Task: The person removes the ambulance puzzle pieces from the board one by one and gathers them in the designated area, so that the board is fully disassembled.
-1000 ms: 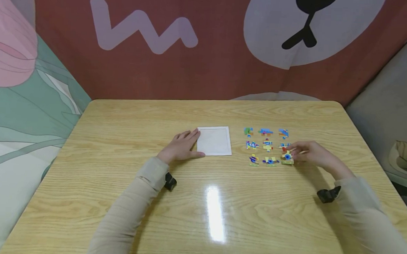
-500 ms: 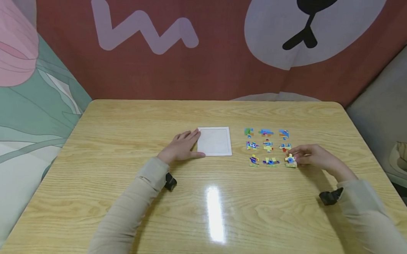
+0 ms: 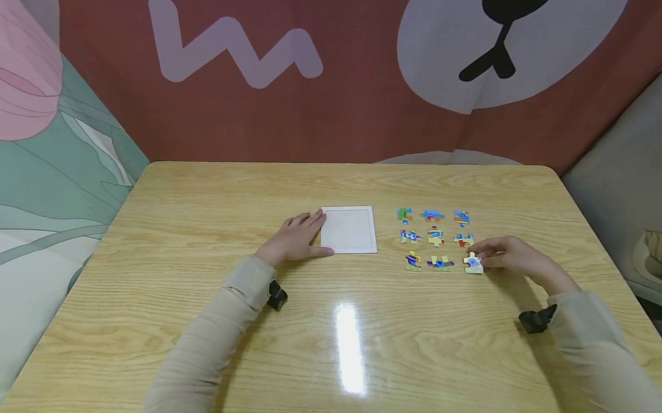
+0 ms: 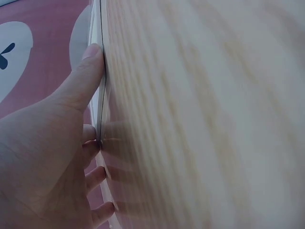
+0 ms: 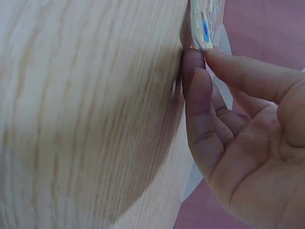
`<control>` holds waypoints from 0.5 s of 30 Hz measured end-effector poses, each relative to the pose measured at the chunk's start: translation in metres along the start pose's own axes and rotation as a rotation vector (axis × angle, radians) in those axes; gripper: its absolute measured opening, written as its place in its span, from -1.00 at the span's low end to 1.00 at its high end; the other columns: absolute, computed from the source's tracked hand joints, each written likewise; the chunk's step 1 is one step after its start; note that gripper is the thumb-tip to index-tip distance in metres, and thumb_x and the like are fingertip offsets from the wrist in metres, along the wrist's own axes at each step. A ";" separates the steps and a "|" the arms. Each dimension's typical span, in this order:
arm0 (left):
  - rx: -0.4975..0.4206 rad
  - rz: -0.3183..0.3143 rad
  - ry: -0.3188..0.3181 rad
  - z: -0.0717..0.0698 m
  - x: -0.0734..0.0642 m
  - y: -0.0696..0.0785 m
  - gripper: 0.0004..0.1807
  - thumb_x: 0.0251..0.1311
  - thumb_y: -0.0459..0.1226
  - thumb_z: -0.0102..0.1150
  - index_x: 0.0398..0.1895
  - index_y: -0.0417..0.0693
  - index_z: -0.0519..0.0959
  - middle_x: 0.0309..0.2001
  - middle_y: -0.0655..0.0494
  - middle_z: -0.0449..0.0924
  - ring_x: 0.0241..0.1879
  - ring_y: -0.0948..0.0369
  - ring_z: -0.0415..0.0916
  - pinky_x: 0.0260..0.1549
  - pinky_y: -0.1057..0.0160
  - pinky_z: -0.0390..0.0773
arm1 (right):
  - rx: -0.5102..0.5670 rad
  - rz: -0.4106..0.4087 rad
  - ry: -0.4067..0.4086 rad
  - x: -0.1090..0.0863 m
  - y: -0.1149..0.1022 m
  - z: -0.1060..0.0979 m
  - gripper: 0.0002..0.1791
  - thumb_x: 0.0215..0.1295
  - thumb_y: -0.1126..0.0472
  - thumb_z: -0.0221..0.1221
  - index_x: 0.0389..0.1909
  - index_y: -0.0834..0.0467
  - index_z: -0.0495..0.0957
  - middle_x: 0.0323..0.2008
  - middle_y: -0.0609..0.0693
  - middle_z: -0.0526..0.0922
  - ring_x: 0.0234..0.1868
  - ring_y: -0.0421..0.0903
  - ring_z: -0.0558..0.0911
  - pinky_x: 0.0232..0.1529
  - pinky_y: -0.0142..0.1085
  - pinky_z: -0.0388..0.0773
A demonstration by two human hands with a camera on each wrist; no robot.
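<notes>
My left hand (image 3: pixel 295 237) lies with fingers spread at the left edge of a white square puzzle frame (image 3: pixel 349 230); in the left wrist view the thumb stretches along the frame's side and the fingertips touch the tabletop. My right hand (image 3: pixel 511 254) pinches a jigsaw piece (image 3: pixel 473 263) with a blue round spot between thumb and fingers, at the near right corner of the piece group. The right wrist view shows that piece (image 5: pixel 204 24) tilted up over the wood, gripped at its edge. Beside it lie a red-and-blue piece (image 3: pixel 464 239) and a yellow-blue piece (image 3: pixel 440 263).
Several more colourful jigsaw pieces (image 3: pixel 433 215) lie in rows to the right of the frame. All rest on a wooden table (image 3: pixel 301 354) with a bright light reflection near the front. A red printed cloth (image 3: pixel 347 120) hangs behind the far edge.
My right hand has drawn slightly right with the pinched piece, away from the neighbouring pieces, and the piece's tilt has changed so it looks paler. The left hand and frame stay put.
</notes>
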State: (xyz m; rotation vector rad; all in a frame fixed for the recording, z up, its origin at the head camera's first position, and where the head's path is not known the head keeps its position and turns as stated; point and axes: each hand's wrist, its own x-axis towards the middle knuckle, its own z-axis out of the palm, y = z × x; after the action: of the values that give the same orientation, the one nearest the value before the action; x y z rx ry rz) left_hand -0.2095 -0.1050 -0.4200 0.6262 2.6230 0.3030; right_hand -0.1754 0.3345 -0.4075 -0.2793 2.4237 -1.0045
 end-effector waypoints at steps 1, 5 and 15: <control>0.000 0.000 -0.001 0.000 0.000 0.000 0.01 0.25 0.27 -0.07 0.54 -0.01 -0.25 0.57 0.10 -0.34 0.54 -0.02 -0.29 0.49 -0.13 -0.19 | 0.006 0.003 0.000 0.000 0.000 0.000 -0.58 0.27 0.44 0.09 0.12 0.55 0.40 -0.01 0.42 0.57 -0.28 -0.55 0.50 -0.27 -0.49 0.58; -0.005 0.001 -0.005 0.000 -0.001 -0.001 0.01 0.25 0.27 -0.06 0.54 -0.01 -0.24 0.57 0.09 -0.34 0.54 -0.02 -0.29 0.49 -0.13 -0.18 | 0.009 0.008 -0.005 0.000 0.001 0.000 -0.57 0.29 0.41 0.11 0.13 0.54 0.40 0.06 0.45 0.54 -0.27 -0.57 0.52 -0.25 -0.50 0.60; -0.028 -0.010 -0.004 -0.001 0.000 -0.002 0.02 0.22 0.28 -0.04 0.54 0.02 -0.23 0.57 0.12 -0.32 0.54 -0.01 -0.28 0.49 -0.10 -0.18 | -0.011 0.033 0.119 -0.001 -0.005 -0.004 -0.53 0.42 0.23 0.03 0.21 0.46 0.34 -0.04 0.35 0.55 -0.30 -0.42 0.53 -0.31 -0.40 0.57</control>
State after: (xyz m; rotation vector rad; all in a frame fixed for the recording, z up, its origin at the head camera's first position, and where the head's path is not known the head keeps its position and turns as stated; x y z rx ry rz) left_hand -0.2102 -0.1067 -0.4200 0.6036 2.6127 0.3338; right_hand -0.1766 0.3345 -0.4011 -0.1876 2.5327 -1.0199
